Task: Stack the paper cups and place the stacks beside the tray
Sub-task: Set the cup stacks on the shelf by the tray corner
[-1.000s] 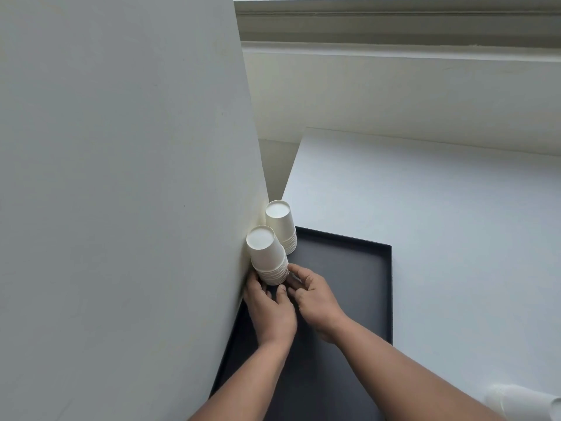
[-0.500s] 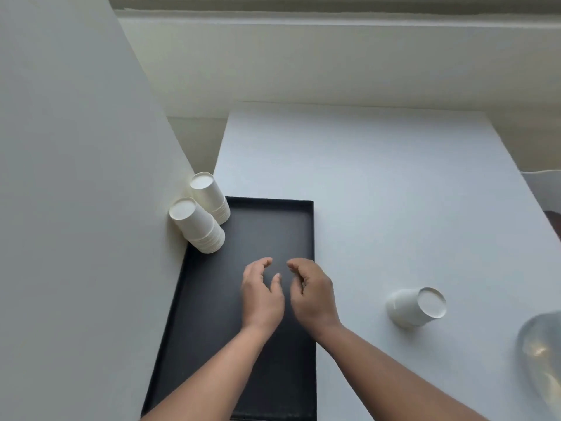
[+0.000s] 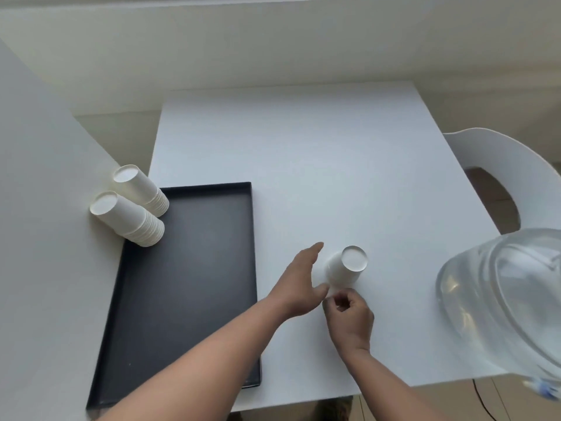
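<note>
Both forearms bare, no sleeves; left hand (image 3: 299,282), right hand (image 3: 350,319) without gloves, rings, watch.

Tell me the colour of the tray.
The tray is plain black, matte, no pattern; the head view shows it clearly.

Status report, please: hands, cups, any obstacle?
Left hand open beside lone upturned cup. Right hand curled at its rim, grip unclear. Two stacks at tray left edge. Nothing in the way.
</note>
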